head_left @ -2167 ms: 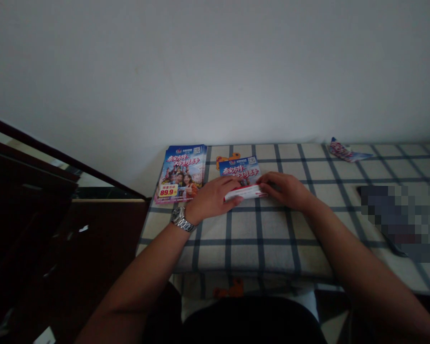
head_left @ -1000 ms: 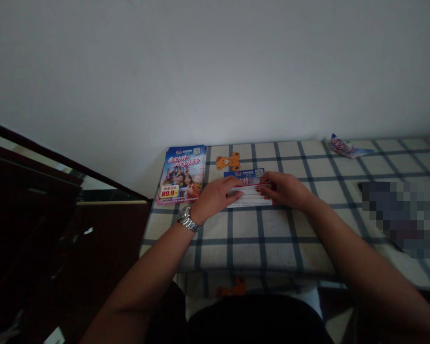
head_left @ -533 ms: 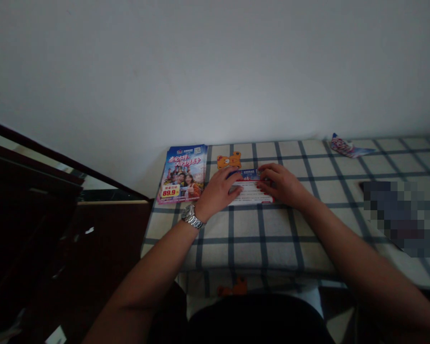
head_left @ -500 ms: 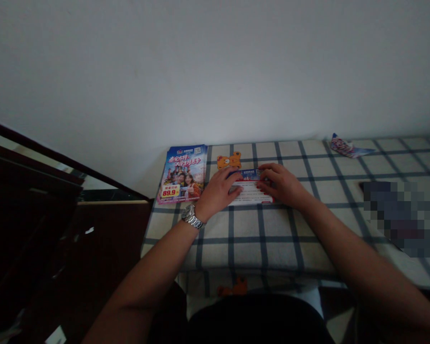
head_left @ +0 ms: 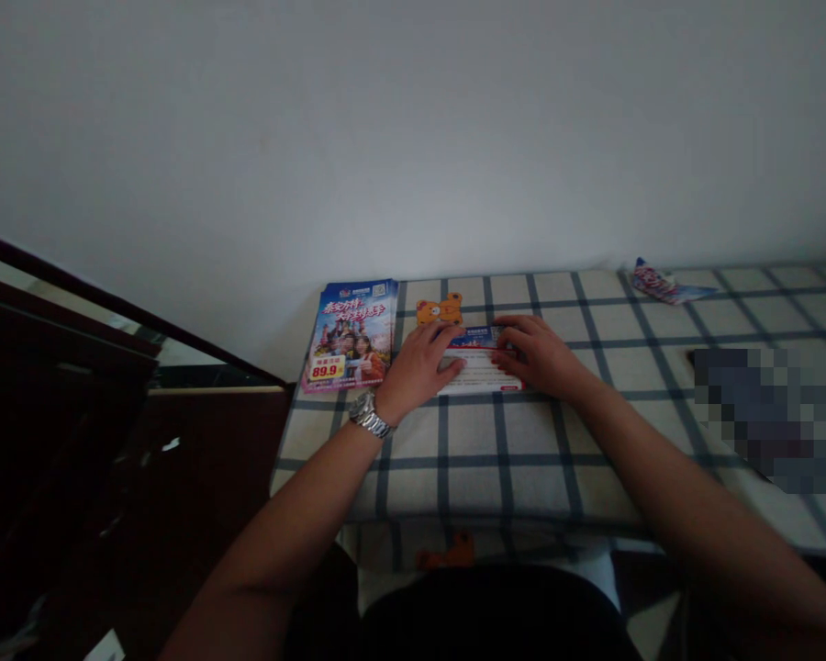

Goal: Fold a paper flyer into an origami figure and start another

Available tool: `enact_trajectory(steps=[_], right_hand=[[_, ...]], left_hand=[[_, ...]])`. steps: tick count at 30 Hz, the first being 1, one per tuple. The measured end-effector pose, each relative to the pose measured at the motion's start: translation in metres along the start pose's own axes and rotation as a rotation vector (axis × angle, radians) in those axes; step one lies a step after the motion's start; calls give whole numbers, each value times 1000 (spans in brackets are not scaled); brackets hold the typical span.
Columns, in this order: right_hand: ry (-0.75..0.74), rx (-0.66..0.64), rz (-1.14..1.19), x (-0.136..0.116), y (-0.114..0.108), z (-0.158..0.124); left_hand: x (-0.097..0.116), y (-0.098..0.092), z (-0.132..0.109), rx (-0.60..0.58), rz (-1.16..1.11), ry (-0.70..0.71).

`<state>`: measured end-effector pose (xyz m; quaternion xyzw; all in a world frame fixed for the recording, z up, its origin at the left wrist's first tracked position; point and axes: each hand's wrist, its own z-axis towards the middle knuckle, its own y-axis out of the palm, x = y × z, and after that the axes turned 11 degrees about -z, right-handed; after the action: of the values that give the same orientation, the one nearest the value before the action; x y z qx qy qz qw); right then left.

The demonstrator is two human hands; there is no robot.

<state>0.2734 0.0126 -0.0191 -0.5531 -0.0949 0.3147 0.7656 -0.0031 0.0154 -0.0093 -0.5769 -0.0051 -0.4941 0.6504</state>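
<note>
A flyer (head_left: 480, 371), its bottom part folded up, lies crosswise on the checked cloth. White printed text shows on the folded part, and a blue strip of the front shows along the top. My left hand (head_left: 423, 363), with a metal watch on its wrist, holds the flyer's left end, thumb low and fingers curled over the upper edge. At the right end, my right hand (head_left: 538, 356) grips the flyer with bent fingers. Parts of both ends are hidden under the hands. Left of my left hand is a stack of colourful flyers (head_left: 352, 330) lying face up.
A folded paper boat (head_left: 667, 285) made of printed paper stands at the back right. A blurred-out dark flat object (head_left: 750, 404) lies on the right. The checked tablecloth (head_left: 413, 477) meets a white wall behind, with an orange bear print (head_left: 439, 310) on it.
Both hands stay at the flyer's ends with hardly any movement. The right fingers have shifted very slightly to the left, and the view has moved a touch.
</note>
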Motion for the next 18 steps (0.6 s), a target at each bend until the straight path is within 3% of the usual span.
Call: enact_trajectory(steps=[18], right_hand=[[1, 6, -13, 2, 2, -1]], left_hand=[[-2, 0, 0, 0, 22, -19]])
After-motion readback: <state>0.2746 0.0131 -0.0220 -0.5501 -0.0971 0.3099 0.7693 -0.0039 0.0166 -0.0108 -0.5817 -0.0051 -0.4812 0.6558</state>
